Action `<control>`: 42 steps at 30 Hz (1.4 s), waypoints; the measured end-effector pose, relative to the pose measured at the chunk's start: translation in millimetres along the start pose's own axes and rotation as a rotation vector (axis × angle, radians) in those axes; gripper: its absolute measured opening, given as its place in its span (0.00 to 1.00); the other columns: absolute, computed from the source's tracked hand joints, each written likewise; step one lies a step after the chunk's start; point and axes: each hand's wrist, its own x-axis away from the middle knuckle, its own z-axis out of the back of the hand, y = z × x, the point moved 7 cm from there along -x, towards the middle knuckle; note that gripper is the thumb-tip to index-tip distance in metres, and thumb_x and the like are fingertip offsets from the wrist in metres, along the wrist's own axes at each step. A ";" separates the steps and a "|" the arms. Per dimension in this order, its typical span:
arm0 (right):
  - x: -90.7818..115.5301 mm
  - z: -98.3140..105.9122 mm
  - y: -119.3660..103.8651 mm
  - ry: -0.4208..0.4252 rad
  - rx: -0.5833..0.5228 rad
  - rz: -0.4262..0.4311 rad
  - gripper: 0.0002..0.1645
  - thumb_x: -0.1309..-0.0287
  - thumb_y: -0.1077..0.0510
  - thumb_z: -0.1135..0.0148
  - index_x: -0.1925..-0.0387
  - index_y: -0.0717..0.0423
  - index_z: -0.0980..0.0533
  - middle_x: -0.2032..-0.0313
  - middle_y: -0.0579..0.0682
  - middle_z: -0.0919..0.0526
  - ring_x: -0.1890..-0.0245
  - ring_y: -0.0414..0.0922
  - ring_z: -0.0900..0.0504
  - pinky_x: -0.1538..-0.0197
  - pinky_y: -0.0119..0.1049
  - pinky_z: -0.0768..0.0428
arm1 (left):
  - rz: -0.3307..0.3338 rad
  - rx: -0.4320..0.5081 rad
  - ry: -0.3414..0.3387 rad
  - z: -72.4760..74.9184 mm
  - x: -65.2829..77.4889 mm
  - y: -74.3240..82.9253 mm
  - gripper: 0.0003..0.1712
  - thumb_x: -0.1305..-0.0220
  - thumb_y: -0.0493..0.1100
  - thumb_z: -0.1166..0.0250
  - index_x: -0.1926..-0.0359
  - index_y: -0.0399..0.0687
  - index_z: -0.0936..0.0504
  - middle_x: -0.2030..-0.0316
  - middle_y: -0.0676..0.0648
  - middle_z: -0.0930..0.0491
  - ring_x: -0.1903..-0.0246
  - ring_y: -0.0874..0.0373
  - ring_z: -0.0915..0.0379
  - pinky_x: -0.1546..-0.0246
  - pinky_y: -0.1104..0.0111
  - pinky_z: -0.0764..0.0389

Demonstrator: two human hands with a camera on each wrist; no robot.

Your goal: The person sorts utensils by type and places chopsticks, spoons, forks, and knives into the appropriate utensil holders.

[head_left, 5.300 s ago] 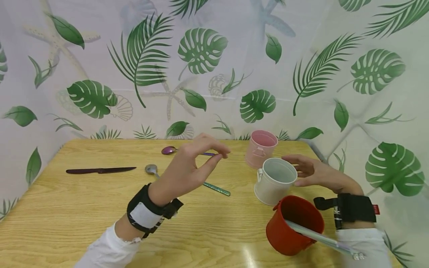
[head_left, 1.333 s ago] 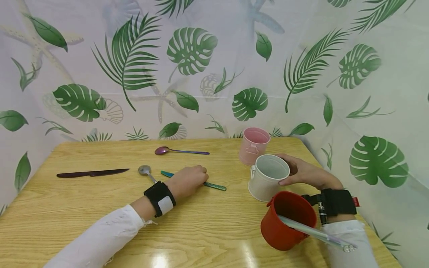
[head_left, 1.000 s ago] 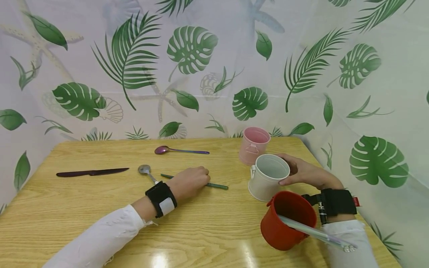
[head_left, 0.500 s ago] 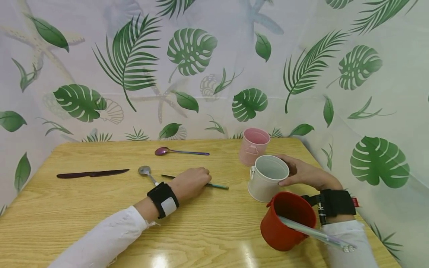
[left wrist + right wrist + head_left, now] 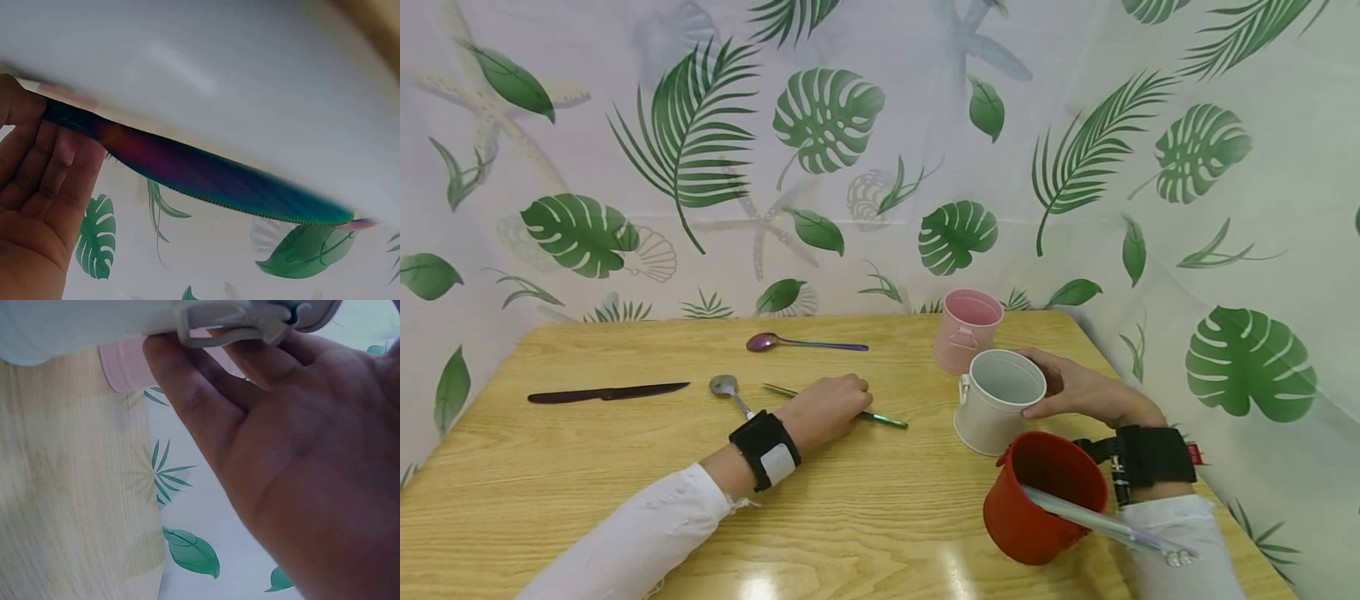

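Observation:
My left hand (image 5: 827, 408) is low over the middle of the table, gripping a table knife (image 5: 887, 419) by its handle. In the left wrist view the thumb and fingers hold the handle, and the knife's serrated, rainbow-tinted blade (image 5: 219, 181) stretches right. My right hand (image 5: 1092, 393) grips the far right side of a small white bucket (image 5: 988, 423), its thumb near the rim. Seen from the right wrist, the fingers lie along the bucket's side by its wire handle (image 5: 219, 339). Part of the knife is hidden behind the left hand.
A pink bucket (image 5: 953, 354) stands behind the white one. In front, a red bucket (image 5: 1018, 521) holds pale iridescent straw-like sticks (image 5: 1097, 523). A silver spoon (image 5: 725, 385) lies partly under the left wrist. A purple spoon (image 5: 763, 342) and a dark knife (image 5: 606, 393) lie further off.
Since the oldest frame my left hand has come down from the air and taken hold of the knife; my right hand has closed on the white bucket. Lately the knife has turned edge-up slightly.

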 end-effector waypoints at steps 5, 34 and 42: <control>1.7 0.2 -0.4 0.001 -0.005 -0.001 0.49 0.41 0.62 0.27 0.24 0.59 0.43 0.31 0.65 0.31 0.33 0.66 0.32 0.34 0.63 0.28 | -0.002 0.002 0.015 7.3 -3.0 0.1 0.06 0.36 0.29 0.32 0.64 0.44 0.15 0.67 0.49 0.21 0.64 0.56 0.23 0.65 0.67 0.18; 2.3 3.8 6.3 -0.002 -0.008 -0.017 0.52 0.43 0.61 0.25 0.23 0.57 0.45 0.31 0.64 0.31 0.32 0.66 0.32 0.34 0.62 0.27 | -0.027 0.468 0.462 113.8 -36.7 11.1 0.06 0.37 0.27 0.33 0.60 0.39 0.16 0.63 0.47 0.19 0.64 0.59 0.22 0.61 0.70 0.17; 1.7 2.1 4.7 -0.010 -0.011 0.003 0.51 0.42 0.61 0.26 0.24 0.59 0.44 0.31 0.65 0.31 0.32 0.67 0.32 0.35 0.63 0.27 | -0.090 0.608 0.557 132.9 -42.9 21.0 0.07 0.36 0.26 0.33 0.59 0.35 0.15 0.62 0.45 0.17 0.62 0.58 0.19 0.58 0.76 0.18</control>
